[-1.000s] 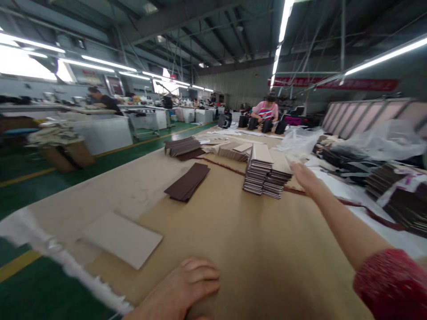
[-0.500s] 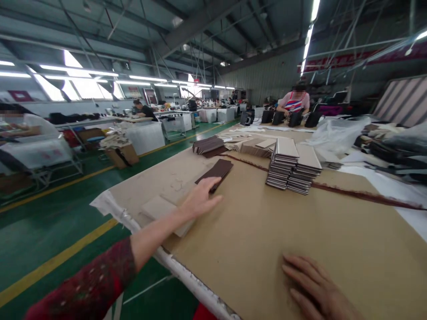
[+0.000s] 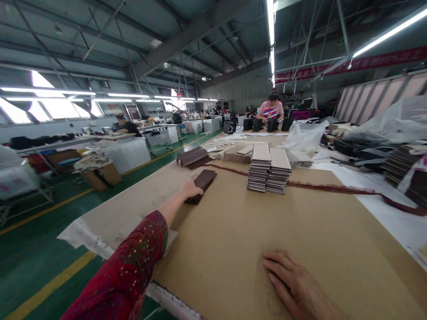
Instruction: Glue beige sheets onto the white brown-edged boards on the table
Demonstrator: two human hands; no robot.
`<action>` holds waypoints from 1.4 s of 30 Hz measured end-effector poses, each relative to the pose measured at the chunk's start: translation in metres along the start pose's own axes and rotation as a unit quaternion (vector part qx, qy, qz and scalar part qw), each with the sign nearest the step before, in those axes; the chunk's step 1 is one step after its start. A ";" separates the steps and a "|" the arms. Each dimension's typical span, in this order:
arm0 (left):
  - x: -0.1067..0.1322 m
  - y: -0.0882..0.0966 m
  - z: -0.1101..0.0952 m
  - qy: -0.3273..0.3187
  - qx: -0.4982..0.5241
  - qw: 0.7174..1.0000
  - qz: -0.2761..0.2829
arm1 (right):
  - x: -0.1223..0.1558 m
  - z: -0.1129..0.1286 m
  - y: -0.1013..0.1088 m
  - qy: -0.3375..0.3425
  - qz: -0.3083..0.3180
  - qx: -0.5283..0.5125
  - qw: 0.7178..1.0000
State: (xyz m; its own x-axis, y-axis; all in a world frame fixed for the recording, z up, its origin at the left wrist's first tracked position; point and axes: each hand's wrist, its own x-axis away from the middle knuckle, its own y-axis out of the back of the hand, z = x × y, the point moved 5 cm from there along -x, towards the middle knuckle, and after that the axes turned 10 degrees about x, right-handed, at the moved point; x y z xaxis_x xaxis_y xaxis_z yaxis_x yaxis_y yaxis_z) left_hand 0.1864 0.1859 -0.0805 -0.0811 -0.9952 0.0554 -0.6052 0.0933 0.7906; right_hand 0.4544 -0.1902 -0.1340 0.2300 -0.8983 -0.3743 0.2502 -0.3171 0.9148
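Observation:
My left hand [image 3: 191, 190] reaches out over the table and closes on the near end of a small stack of dark brown rectangular panels [image 3: 206, 178]. Its thumb lies along the right side of the stack, while the other fingers are mostly hidden. Closer to me, my right hand [image 3: 289, 276] rests flat on the tan board covering the table [image 3: 230, 249], fingers extended and nothing held. Partly covered by my left sleeve are pale flat panels [image 3: 171, 242] near the table's left edge.
Two neat piles of pale-topped panels [image 3: 259, 171] stand mid-table. Behind them lie more dark brown panels [image 3: 191, 156] and loose beige pieces [image 3: 233, 153]. A ragged brown strip [image 3: 320, 188] crosses the table. Clear plastic [image 3: 305, 135] lies at right; a person [image 3: 271, 109] works at the far end.
My left hand has moved from above the dark brown stack onto its near end and gripped it. The view has swung to the right; my right hand stays flat on the board.

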 end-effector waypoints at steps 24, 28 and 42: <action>0.012 0.029 0.004 0.006 0.226 0.974 -0.023 | -0.007 0.004 0.005 -0.017 0.005 -0.018 1.000; 0.022 0.046 -0.011 -0.022 0.278 0.959 -0.045 | -0.008 0.005 0.008 -0.013 -0.007 -0.020 1.000; 0.204 -0.090 -0.118 -0.094 0.609 0.765 0.188 | 0.007 -0.019 0.032 -0.258 -0.056 -0.319 0.910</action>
State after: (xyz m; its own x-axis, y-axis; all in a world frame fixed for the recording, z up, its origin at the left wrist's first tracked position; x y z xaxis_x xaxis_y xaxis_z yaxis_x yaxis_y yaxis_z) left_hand 0.3171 -0.0289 -0.0682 -0.4748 -0.8792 -0.0406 -0.7899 0.4460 -0.4208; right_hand 0.4819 -0.2003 -0.1104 -0.2612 -0.9469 -0.1877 0.7778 -0.3216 0.5399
